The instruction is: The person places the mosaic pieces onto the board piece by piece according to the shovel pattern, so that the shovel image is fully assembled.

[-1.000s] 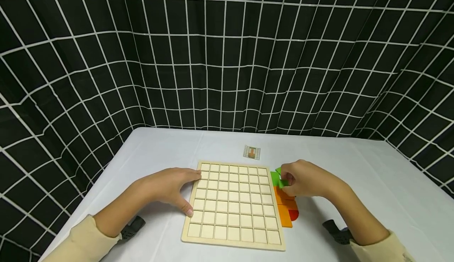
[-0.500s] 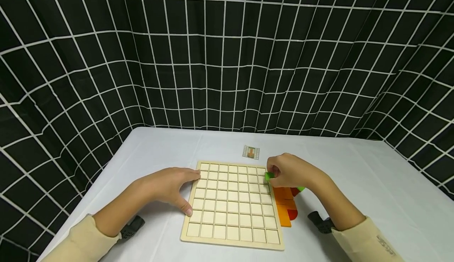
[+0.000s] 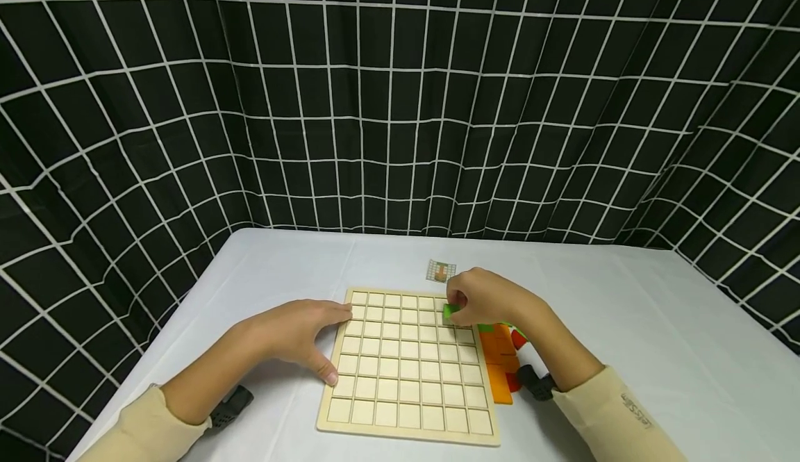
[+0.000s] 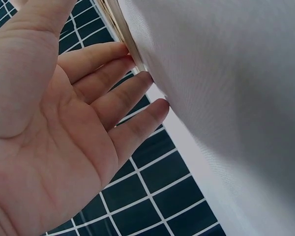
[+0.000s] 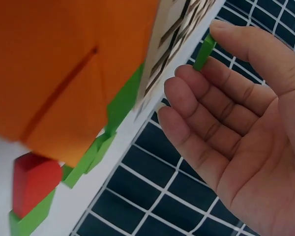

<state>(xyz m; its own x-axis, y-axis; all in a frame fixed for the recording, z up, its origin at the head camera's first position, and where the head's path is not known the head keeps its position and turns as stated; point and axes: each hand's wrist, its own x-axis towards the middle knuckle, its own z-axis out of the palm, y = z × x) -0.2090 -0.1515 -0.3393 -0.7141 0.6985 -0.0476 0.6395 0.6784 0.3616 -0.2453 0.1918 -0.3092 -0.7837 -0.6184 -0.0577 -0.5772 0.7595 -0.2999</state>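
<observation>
A pale wooden board (image 3: 398, 392) with a grid of square recesses lies on the white table. My right hand (image 3: 490, 299) pinches a small green tile (image 5: 204, 52) between thumb and index finger, over the board's upper right cells. The other fingers are gently bent, as the right wrist view shows. At the board's left edge, my left hand (image 3: 294, 330) has its thumb and fingers spread, fingertips touching the rim. Beside the board's right edge lie orange pieces (image 3: 498, 351), red pieces (image 5: 35, 184) and further green pieces (image 5: 124, 101), partly hidden under my right arm.
Behind the board lies a small card (image 3: 440, 270) printed with a grid and an orange figure. A black curtain (image 3: 387, 101) with white grid lines surrounds the table's (image 3: 294, 267) back and sides. Dark wrist devices (image 3: 231, 406) sit below both forearms.
My right hand has lifted the green tile from the pile and carried it left over the board's upper right corner. My left hand has stayed at the board's edge.
</observation>
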